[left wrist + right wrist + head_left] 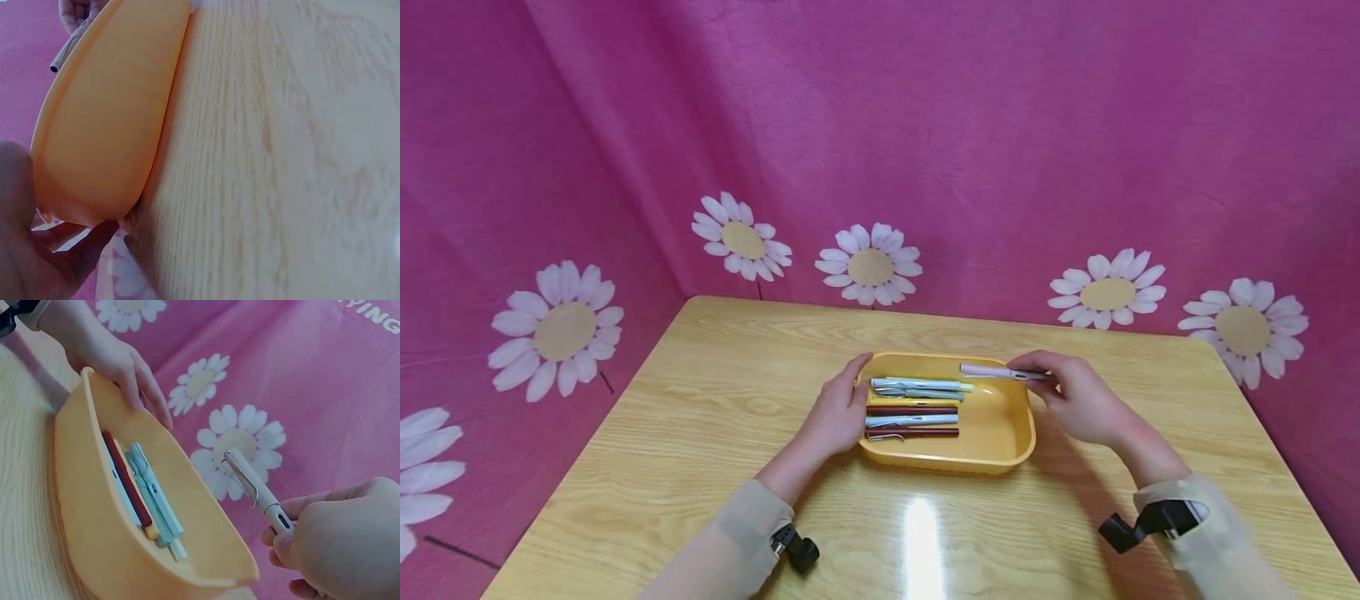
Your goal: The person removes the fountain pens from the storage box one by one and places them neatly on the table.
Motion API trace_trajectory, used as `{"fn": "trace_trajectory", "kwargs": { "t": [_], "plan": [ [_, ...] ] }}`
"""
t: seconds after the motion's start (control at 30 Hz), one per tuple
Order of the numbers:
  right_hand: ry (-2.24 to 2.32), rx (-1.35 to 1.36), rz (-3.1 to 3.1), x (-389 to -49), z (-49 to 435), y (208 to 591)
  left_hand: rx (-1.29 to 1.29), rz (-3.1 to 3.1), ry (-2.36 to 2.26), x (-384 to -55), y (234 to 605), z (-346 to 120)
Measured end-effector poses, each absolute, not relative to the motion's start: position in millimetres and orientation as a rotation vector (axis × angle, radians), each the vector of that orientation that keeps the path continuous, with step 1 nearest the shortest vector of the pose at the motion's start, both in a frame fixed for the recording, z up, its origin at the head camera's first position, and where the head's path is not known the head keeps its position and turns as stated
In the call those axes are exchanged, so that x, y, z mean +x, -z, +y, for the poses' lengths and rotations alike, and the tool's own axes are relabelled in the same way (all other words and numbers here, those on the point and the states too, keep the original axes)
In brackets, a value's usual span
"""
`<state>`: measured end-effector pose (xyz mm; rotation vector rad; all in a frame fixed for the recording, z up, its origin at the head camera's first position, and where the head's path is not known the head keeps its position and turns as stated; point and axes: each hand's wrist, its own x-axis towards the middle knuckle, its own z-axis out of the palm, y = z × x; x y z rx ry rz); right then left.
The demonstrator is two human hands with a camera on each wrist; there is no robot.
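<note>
A yellow-orange plastic bin (992, 433) stands on the table, with several capped pens (913, 410) in dark red, pale blue and yellow lying side by side in its left part. My left hand (838, 410) grips the bin's left end, thumb inside the rim and fingers on the outer wall (103, 125). Over the bin's far right corner, my right hand (1078, 400) pinches a pale pinkish-white pen (992, 371) by one end. In the right wrist view that pen (250, 481) shows a metal clip on its cap, which points away from the fingers.
The wooden table (730, 400) reaches back to a pink cloth (925, 150) printed with white daisies. Black wrist cameras (796, 548) sit on both sleeves. Inside the bin, the right part of its floor is bare.
</note>
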<state>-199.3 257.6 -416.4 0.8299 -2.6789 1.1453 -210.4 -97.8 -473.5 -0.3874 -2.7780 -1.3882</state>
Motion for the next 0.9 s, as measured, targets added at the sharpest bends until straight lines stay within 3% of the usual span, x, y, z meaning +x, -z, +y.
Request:
{"fn": "trace_trajectory", "kwargs": {
  "t": [0.9],
  "plan": [
    [-1.033, 0.646, -2.677, -192.4, 318.3, 422.3, -0.398, -2.763, 1.402, -210.3, 472.7, -97.7]
  ]
}}
